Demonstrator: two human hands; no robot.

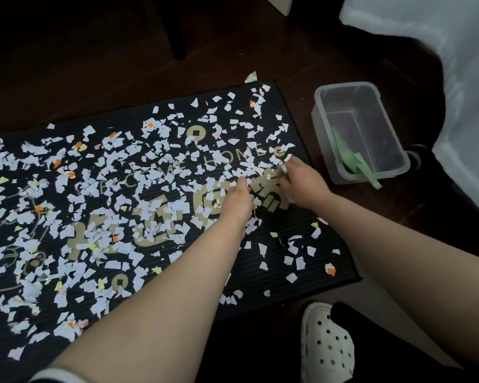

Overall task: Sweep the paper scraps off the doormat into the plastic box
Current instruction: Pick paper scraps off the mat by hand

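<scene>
Down on the dark floor [288, 64], the black "WELCOME HOME" doormat [310, 283] is thickly littered with paper scraps [150, 214], mostly white, a few yellow and orange. Both hands work near its right edge. The left hand [237, 200] rests on the litter with its fingers bent down out of sight, so I cannot tell whether it grips anything. The right hand [299, 181] pinches a few white scraps in its fingertips. The clear plastic box [346, 85] stands on the floor just off the mat's far right corner, with a green piece [343, 150] inside. A white clog [327, 344] sits by the near edge.
</scene>
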